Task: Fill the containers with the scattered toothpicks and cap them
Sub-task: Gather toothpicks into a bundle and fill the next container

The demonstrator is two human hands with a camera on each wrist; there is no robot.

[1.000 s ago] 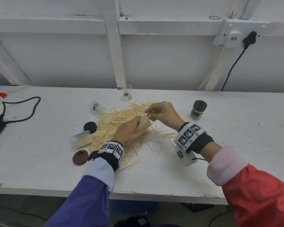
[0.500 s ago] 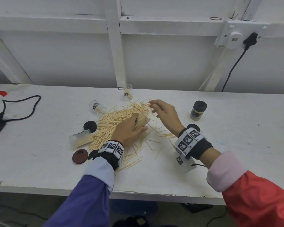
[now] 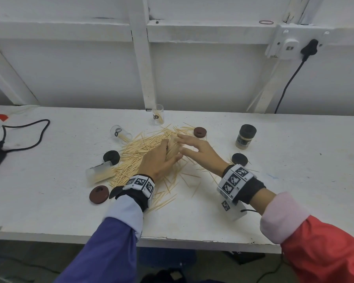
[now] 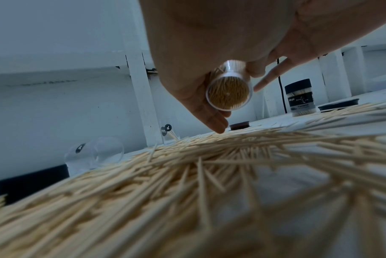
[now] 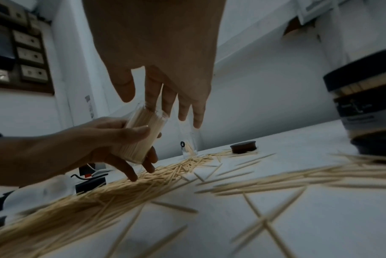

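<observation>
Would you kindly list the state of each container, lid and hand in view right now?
Held container: packed with toothpicks, uncapped, tilted.
Left hand: gripping that container.
Right hand: open, fingers spread.
Capped jar: upright, black lid on.
Back container: upright, uncapped, nearly empty.
Brown lid: loose on table.

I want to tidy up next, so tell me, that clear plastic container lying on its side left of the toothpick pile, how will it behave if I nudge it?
The clear plastic cylinder lying on its side will probably roll, since it is round. It looks nearly empty, holding few toothpicks, so it is likely light and would skid easily. Its mouth seems uncapped, so those might slide out.
</observation>
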